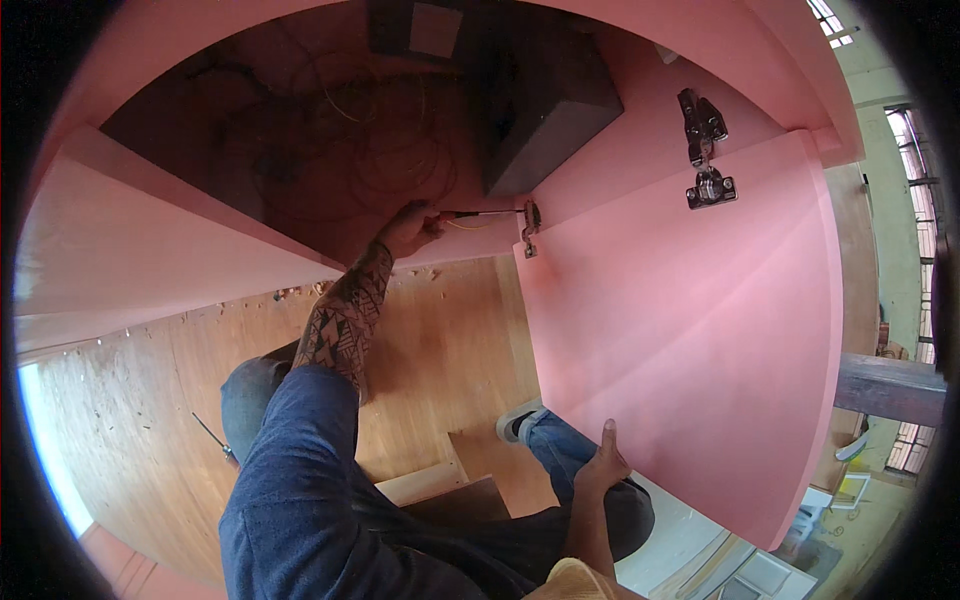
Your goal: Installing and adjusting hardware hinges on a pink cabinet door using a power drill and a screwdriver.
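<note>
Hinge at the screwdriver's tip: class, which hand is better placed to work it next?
Probably the left hand: it grips the screwdriver, whose shaft points at the hinge. The right hand is farther off, at the edge of the pink door panel.

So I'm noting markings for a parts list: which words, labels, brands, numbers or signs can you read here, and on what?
None can be read.
Pale patch on the dark box: too dim and blurred to tell if it is printed.
Hinges: any marks are too small to read.
Screwdriver: no lettering readable.
Door: no text visible.
</note>
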Available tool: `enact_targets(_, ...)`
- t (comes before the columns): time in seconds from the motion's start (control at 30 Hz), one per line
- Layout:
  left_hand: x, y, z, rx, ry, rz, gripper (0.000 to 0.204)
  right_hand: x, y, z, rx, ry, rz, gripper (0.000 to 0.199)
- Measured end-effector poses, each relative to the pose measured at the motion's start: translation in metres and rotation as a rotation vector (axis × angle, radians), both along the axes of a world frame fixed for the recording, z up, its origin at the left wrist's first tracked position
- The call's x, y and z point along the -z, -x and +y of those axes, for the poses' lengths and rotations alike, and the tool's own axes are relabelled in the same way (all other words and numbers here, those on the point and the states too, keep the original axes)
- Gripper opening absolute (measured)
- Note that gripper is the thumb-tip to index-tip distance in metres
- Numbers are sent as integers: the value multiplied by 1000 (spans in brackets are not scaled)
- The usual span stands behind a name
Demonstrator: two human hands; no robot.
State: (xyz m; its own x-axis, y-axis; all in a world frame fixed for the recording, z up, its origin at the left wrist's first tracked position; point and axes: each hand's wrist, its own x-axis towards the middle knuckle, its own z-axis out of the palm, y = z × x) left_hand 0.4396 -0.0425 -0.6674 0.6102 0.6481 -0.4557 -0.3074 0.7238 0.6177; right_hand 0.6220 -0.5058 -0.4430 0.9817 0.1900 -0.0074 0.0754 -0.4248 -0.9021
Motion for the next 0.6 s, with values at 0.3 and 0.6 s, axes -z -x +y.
enact_targets(0.3, -8, 2, -6, 95, -283, 315, 32, -7, 9, 11, -16, -80, 0, 31)
enact_targets(0.6, -6, 15, 3, 185, -140, 474, 55, -11, 17, 22, 71, -36, 19, 32)
